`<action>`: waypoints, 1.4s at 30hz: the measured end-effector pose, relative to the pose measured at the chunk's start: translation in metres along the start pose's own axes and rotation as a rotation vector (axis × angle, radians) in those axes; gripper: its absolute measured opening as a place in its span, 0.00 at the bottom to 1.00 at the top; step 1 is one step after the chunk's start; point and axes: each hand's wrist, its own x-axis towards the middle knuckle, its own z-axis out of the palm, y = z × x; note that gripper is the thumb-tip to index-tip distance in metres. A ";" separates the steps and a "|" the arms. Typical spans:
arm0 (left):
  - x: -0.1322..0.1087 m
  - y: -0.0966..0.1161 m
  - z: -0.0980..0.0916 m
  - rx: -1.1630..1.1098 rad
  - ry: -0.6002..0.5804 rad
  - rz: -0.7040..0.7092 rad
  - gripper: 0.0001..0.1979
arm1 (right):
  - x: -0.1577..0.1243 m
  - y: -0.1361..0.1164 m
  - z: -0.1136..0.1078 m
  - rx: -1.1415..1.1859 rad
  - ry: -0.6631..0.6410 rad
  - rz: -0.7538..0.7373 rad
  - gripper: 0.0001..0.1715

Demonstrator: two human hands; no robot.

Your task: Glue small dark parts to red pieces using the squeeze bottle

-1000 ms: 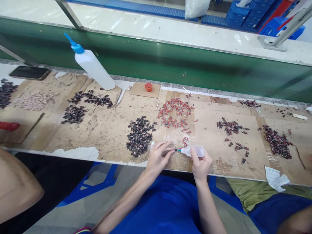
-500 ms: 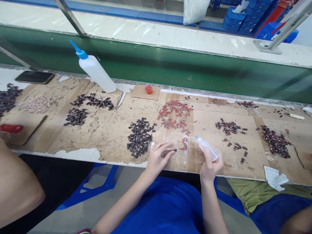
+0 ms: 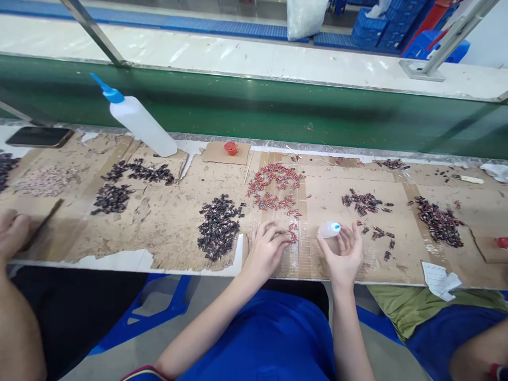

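Observation:
My left hand is low over the cardboard, its fingers bent together at the near end of the small red parts. What lies between those fingertips is hidden. Held by the thumb and fingers of my right hand is a small translucent squeeze bottle, lying over with its blue tip toward me and the right. A heap of small black parts lies left of my left hand. Beyond my right hand are black-and-red pieces, apparently the two kinds joined.
A tall white bottle with a blue nozzle leans at the back left, near a red cap and a phone. A co-worker's hand rests at far left. Another pile of black-and-red pieces and torn paper lie right.
My left hand has moved onto the nearest red parts; the black part seen in its fingertips is now hidden. My right hand has turned the small bottle, swinging its tip from upper left toward me.

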 end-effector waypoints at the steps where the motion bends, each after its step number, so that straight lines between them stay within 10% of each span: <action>1: 0.000 0.001 0.001 0.021 -0.008 0.004 0.07 | -0.005 -0.003 -0.003 -0.021 0.037 -0.050 0.46; 5: 0.000 0.003 -0.002 0.052 0.013 0.015 0.08 | -0.033 -0.013 -0.012 -0.106 0.159 -0.188 0.25; 9: -0.001 0.008 -0.011 0.050 0.024 0.013 0.08 | -0.052 -0.019 -0.002 -0.063 -0.236 -0.055 0.09; 14: -0.005 0.014 -0.016 0.063 -0.030 0.036 0.08 | -0.048 -0.022 0.020 0.090 -0.479 0.112 0.11; 27: -0.001 0.008 -0.024 0.138 0.053 0.004 0.07 | -0.039 -0.016 0.014 0.103 -0.278 0.261 0.15; 42: -0.016 -0.007 -0.019 -0.088 0.067 0.078 0.08 | -0.051 -0.028 0.027 0.164 -0.414 0.347 0.16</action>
